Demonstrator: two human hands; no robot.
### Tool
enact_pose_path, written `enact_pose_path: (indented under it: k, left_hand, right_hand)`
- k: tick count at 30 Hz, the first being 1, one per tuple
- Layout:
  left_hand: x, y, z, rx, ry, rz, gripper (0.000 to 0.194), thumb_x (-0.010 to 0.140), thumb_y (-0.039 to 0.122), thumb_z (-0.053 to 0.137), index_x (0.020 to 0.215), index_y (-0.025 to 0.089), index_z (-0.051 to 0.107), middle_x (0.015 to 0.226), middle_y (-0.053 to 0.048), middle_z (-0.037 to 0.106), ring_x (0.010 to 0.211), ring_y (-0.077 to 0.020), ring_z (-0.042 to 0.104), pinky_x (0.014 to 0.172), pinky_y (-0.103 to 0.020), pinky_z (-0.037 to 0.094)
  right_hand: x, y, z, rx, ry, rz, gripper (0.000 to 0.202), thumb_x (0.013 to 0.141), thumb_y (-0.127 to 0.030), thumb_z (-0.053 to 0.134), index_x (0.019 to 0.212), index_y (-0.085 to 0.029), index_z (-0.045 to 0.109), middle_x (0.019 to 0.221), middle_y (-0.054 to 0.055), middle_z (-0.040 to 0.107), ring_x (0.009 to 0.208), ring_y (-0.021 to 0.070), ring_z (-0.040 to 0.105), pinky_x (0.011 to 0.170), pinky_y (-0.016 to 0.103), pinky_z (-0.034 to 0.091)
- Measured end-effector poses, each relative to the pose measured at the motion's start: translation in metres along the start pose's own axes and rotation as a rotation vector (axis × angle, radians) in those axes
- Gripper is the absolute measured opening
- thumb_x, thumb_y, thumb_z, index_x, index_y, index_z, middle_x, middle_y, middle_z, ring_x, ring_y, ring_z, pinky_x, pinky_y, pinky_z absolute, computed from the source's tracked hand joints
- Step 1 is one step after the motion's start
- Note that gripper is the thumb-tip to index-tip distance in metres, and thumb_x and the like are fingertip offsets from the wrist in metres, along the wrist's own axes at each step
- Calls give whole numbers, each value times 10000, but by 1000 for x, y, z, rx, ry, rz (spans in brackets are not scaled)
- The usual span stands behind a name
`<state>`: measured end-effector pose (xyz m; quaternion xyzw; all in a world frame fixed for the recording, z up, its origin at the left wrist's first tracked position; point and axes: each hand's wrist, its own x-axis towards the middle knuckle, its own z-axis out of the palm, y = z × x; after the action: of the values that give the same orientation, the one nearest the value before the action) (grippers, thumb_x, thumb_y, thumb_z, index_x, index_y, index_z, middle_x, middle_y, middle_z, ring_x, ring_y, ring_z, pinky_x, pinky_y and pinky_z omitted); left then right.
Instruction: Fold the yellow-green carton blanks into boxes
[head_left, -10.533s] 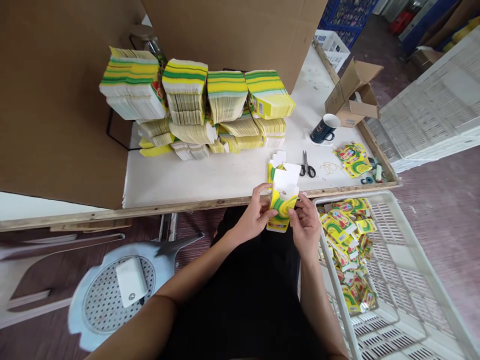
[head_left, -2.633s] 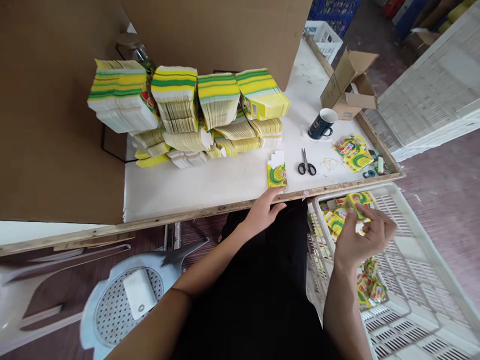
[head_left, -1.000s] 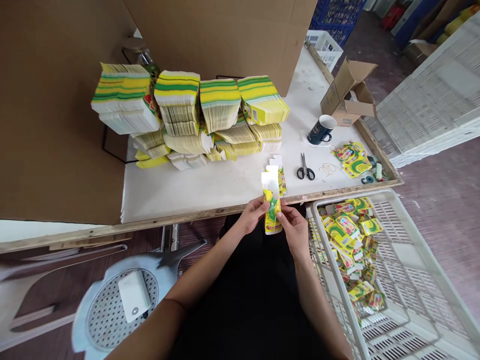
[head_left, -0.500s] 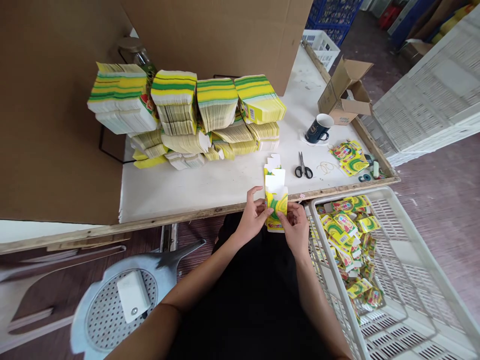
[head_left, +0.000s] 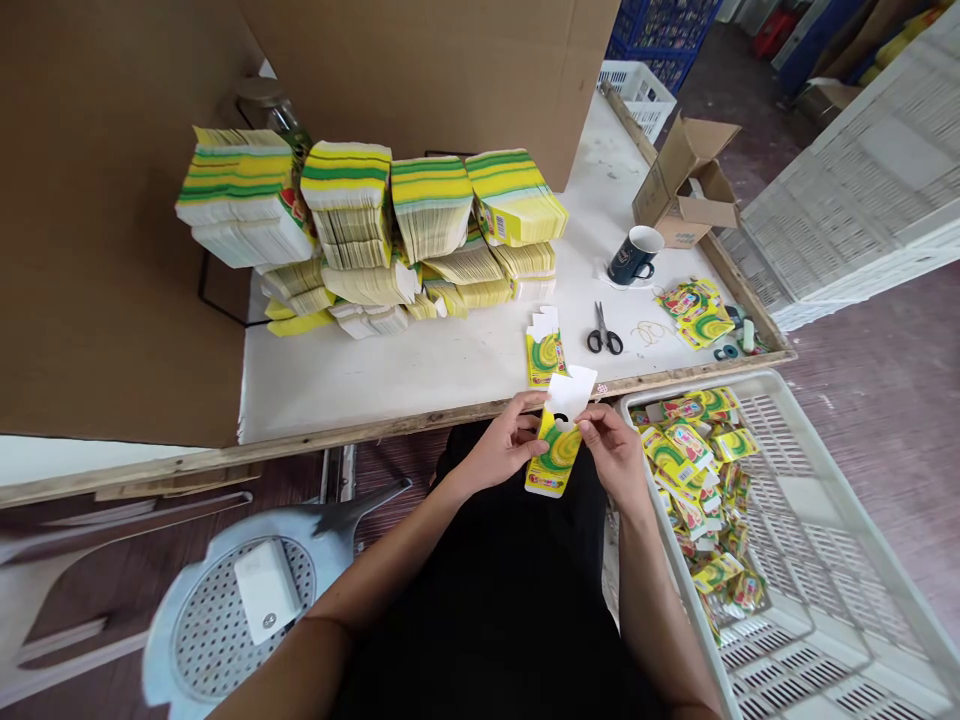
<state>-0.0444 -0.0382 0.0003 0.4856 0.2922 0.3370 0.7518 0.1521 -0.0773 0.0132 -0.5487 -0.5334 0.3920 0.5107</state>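
Observation:
A yellow and green printed carton [head_left: 556, 450] is held over my lap, tilted, with its white top flap standing up. My left hand [head_left: 504, 447] grips its left edge, thumb on the front panel. My right hand [head_left: 613, 452] pinches the upper right edge near the flap. Just beyond, a second flat carton [head_left: 545, 357] lies on the table's front part. Stacks of flat cartons [head_left: 435, 200] stand two layers high at the back left of the table.
Black scissors [head_left: 602, 335], a dark mug [head_left: 634, 256], rubber bands [head_left: 649, 332] and several flat cartons [head_left: 697, 315] lie on the table [head_left: 375, 385]. A white crate [head_left: 832, 490] with several cartons stands at right. A grey stool [head_left: 202, 560] holding a white device [head_left: 266, 590] is at lower left.
The carton has come toward me and tilted to the right, uncovering the carton on the table. My right hand has shifted up to its top right edge.

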Motion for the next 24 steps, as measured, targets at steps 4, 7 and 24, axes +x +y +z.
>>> enact_pose_path:
  k: [4, 7, 24]
  left_hand:
    - [2, 4, 0, 36, -35, 17, 856, 814, 400, 808, 1529, 240, 364, 1125, -128, 730, 987, -262, 736, 839, -350, 581]
    - [4, 6, 1, 106, -10, 59, 616, 843, 404, 773, 1385, 203, 560, 1194, -145, 720, 1048, -271, 719, 849, -337, 580]
    - [3, 9, 8, 40, 56, 97, 599, 842, 410, 777, 1364, 192, 579, 1187, -140, 740, 1033, -262, 729, 877, -339, 567]
  right_hand:
    - [-1, 1, 5, 8, 129, -4, 323, 904, -459, 703, 1152, -257, 659, 1048, 66, 707, 953, 218, 672, 846, 359, 557]
    - [-2, -6, 0, -112, 112, -68, 316, 948, -511, 614, 1081, -250, 732, 1093, 89, 708, 1043, 257, 655, 942, 430, 529]
    - [-2, -14, 8, -336, 3, 62, 385, 897, -424, 645, 1211, -203, 605, 510, -110, 437, 460, 124, 407, 526, 269, 346]
